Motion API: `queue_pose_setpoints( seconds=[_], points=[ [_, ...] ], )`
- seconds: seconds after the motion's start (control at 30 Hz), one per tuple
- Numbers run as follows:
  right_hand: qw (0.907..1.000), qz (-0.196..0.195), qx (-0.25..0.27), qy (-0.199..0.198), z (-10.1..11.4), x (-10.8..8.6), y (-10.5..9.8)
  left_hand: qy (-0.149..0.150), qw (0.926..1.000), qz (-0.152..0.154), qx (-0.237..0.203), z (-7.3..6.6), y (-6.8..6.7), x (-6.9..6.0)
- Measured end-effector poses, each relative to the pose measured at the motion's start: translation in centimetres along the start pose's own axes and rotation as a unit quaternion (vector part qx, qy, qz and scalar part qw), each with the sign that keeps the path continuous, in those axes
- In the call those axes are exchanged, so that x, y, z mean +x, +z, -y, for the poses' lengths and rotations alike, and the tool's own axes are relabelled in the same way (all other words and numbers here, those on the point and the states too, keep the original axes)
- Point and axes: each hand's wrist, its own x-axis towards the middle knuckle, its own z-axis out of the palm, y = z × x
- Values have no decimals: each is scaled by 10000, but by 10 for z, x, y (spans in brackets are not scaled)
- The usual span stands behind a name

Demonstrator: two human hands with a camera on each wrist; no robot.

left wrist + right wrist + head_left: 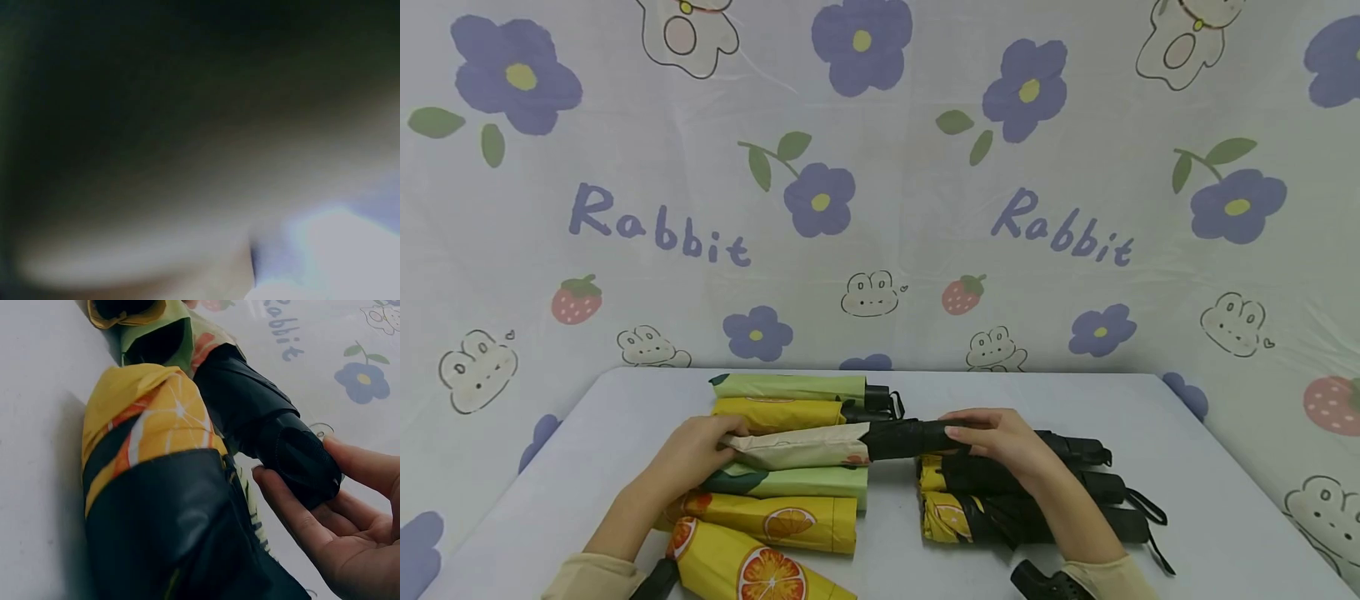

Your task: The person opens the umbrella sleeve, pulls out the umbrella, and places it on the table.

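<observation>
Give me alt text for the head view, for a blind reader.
A person's left hand and right hand hold a folded umbrella, cream at one end and black at the other, over a white table. Green and yellow covers lie at left, black folded umbrellas at right, before a rabbit-and-flower backdrop.

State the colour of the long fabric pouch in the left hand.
The pouch is mostly cream; best in the head view.

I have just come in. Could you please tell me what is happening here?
A person holds what looks like a folded cream umbrella at both ends: the left grip holds the pale end, and the right grip pinches the black end. Green umbrellas and yellow umbrellas lie on the left of the table; black-and-yellow ones lie on the right.
</observation>
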Motion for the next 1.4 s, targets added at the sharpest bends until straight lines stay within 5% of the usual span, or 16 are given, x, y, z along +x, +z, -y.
queue_pose_setpoints(
  seconds=[0.97,1.4],
  points=[
    [9991,-52,387,-141,-15,-17,-53,-208,9996,151,74,3,-6,1],
    [9934,1,1076,-387,-26,-20,-78,-149,9998,80,116,5,-5,2]
  ],
)
